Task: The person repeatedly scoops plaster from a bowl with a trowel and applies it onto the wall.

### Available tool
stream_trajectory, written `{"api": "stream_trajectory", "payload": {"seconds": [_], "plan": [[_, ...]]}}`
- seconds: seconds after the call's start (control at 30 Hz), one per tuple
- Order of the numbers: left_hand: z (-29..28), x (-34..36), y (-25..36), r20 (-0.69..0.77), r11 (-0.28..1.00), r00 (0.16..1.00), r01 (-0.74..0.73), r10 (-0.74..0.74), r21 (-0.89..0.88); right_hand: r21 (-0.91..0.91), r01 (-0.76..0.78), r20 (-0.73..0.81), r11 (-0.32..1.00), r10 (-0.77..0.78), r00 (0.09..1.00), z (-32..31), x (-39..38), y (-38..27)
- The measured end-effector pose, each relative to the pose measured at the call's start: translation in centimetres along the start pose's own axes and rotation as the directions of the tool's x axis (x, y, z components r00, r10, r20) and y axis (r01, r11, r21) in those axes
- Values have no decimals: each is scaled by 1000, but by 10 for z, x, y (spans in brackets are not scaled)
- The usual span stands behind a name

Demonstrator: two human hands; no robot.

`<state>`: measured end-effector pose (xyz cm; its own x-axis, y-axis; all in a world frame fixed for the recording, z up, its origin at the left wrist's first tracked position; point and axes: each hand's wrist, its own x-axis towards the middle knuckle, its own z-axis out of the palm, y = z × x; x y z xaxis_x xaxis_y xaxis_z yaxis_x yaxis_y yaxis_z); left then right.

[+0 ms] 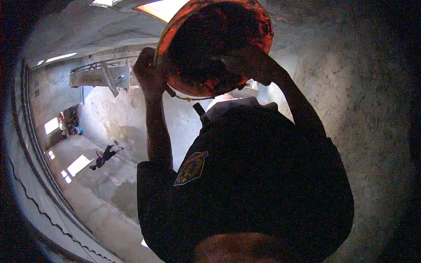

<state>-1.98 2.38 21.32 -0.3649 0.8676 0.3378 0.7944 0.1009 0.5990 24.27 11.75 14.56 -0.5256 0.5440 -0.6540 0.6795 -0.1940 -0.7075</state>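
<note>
Left hand grips the near-left edge of a round orange bowl, its fingers partly hidden where they wrap the rim. Right hand lies across the right part of the bowl's mouth, dark against the shadowed inside; its fingers blur into that shadow, so whether they hold anything cannot be told. Raised ahead of the person's chest, the bowl is tilted so that its opening faces the camera, with orange showing along the rim and streaked through the dark inner wall.

Below the bowl spreads the person's dark shirt, with a badge on it, lower left of the bowl. Just under the bowl's lower left edge hangs a thin band or cord with a yellowish spot.

Left of the bowl and well apart from it stands a structure of boards, one plank slanting across it. Farther down on that side, another person in dark clothing is on the grey floor, near a bright rectangle. To the right of the bowl rises a rough grey wall.
</note>
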Motion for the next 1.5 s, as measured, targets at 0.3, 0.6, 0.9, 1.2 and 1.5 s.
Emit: {"api": "stream_trajectory", "payload": {"seconds": [0.3,0.6,0.9,1.2,1.5], "plan": [[48,-29,-54,-124,880,914,324,-386,-348,218,165,90,962,-188,978,-19,0,49],[125,-115,-134,-224,960,956,228,-189,161,-92,680,-312,727,-670,674,-42,53,75],[115,-120,-116,107,777,805,592,-583,-214,-524,573,-829,630,-532,-173,-195,20,-55],[136,-138,-148,-100,817,852,451,-515,-360,-688,265,-723,676,-610,-322,-239,13,-170],[117,-139,-122,-99,825,829,522,-551,-217,-805,65,-529,589,-665,-528,-273,47,-200]]}}
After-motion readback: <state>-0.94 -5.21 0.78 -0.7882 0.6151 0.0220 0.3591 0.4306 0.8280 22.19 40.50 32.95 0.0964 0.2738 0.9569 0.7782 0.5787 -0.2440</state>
